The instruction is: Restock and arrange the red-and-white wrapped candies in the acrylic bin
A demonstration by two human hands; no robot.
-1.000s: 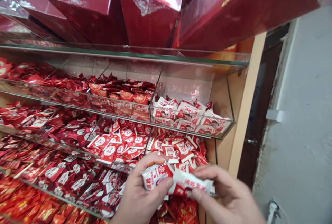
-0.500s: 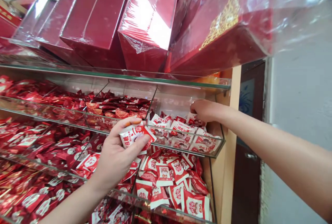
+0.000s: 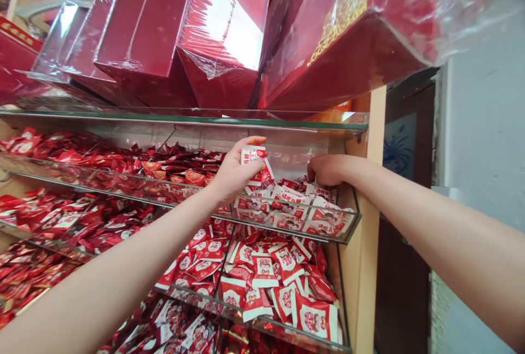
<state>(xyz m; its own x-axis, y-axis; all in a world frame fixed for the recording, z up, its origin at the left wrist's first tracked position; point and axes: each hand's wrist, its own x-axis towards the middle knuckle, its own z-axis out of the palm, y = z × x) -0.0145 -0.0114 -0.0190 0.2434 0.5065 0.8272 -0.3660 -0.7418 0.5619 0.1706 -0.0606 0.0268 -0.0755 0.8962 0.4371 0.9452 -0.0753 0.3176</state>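
My left hand (image 3: 233,173) is raised over the upper right compartment, its thumb pressing a small red-and-white candy packet (image 3: 253,155) against the fingers. Beside it, to the right, my right hand (image 3: 330,170) reaches down into the same compartment with bent fingers. Its fingertips are hidden, and what they grip, if anything, does not show. Below both hands lie loose red-and-white packets (image 3: 289,195) behind a clear front panel.
Other compartments hold red packets (image 3: 98,157) to the left and red-and-white packets (image 3: 283,266) below. A glass shelf (image 3: 184,117) overhead carries large plastic-wrapped red boxes (image 3: 143,20). At right are a wooden side panel (image 3: 367,233), a dark door (image 3: 404,288) and a wall (image 3: 484,151).
My left hand has moved up and to the right with the packet, from in front of the shelf to over the compartment. My right hand stays low in the compartment. The view has shifted slightly.
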